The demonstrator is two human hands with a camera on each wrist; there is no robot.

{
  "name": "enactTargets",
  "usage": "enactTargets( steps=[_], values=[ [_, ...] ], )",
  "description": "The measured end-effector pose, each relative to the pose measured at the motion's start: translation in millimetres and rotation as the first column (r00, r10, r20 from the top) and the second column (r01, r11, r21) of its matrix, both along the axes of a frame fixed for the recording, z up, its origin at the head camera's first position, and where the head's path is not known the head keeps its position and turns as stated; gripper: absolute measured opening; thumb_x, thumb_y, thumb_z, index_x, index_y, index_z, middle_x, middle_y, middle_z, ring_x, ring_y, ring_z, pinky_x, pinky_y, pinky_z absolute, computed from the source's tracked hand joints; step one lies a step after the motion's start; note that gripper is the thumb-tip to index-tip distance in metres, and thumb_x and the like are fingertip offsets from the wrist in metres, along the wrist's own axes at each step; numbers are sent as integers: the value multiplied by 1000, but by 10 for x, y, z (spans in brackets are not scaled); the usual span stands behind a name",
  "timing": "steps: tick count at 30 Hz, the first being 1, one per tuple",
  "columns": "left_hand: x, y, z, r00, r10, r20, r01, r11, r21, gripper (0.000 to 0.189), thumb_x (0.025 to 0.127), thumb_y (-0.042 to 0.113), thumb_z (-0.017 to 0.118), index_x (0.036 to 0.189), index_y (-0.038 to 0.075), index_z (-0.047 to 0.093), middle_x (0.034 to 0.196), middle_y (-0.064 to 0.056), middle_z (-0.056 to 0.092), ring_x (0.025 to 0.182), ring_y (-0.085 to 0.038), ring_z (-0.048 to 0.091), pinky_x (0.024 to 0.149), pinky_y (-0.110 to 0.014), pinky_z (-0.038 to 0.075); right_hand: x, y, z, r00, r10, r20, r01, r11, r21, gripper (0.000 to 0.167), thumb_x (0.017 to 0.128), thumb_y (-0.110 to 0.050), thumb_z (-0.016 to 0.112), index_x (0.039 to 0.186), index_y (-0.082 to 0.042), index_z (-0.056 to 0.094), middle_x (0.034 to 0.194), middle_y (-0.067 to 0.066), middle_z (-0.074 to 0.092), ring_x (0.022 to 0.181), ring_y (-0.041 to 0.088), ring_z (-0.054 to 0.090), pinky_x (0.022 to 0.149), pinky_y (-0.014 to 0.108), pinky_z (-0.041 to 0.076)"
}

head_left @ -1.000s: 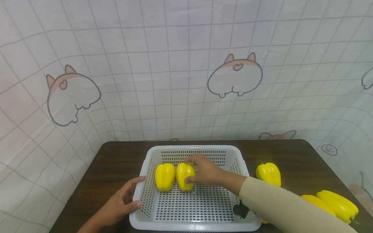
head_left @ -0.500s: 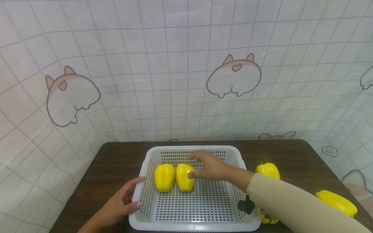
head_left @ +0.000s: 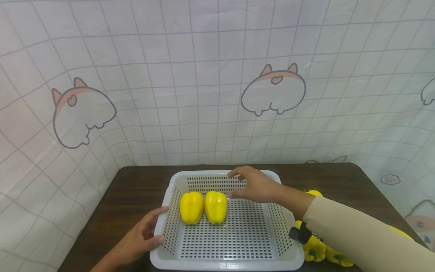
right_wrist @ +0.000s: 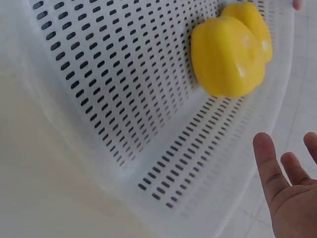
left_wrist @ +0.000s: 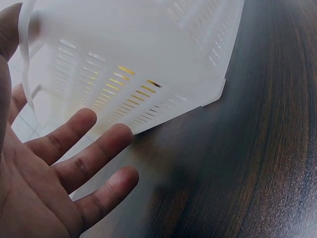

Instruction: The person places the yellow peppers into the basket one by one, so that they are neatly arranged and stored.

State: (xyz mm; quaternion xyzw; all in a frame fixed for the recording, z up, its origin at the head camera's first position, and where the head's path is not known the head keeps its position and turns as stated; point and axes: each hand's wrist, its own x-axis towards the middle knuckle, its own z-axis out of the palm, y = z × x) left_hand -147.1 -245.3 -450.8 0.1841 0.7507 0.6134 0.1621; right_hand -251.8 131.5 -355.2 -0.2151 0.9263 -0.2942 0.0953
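Note:
My left hand (head_left: 139,236) is at the left rim of a white perforated plastic basket (head_left: 227,266), thumb and index finger touching the rim. In the left wrist view the other fingers (left_wrist: 106,148) extend loosely beside the basket's outer wall. Two yellow bell peppers stand side by side inside the basket: the left pepper (head_left: 192,207) and the right pepper (head_left: 216,207). My right hand (head_left: 256,185) hovers over the basket's back part, fingers spread and holding nothing, just right of the right pepper. The right wrist view shows its fingers (right_wrist: 271,168) apart from the peppers.
Right of the basket, more yellow bell peppers (head_left: 313,249) lie on the dark wooden table (head_left: 136,189), partly hidden by the right sleeve (head_left: 357,230). A white grid-patterned cloth (head_left: 204,94) with cartoon animals hangs behind and beside the table.
My right hand has let go of the right pepper and moved up and to the right. Both peppers in the basket stay put. The left hand keeps its place at the rim.

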Motion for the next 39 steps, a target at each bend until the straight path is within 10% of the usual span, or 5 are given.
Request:
enactTargets(
  steps=[26, 39],
  values=[
    [-12, 11, 24, 999, -33, 7, 33, 998, 52, 71, 100, 3, 58, 159, 13, 20, 147, -40, 33, 110, -44, 62, 80, -48, 62, 52, 758, 227, 1000, 6, -20, -8, 995, -102, 65, 89, -39, 80, 143, -12, 56, 147, 16, 52, 110, 36, 67, 87, 46, 60],
    [-20, 2, 12, 1000, -24, 4, 24, 999, 35, 70, 100, 3, 58, 159, 11, 21, 146, -41, 35, 110, -43, 63, 80, -47, 62, 106, 1257, 247, 995, -38, -93, 26, 992, -125, 60, 91, -42, 77, 141, -14, 57, 145, 12, 54, 127, 40, 55, 95, 54, 55]
  ],
)
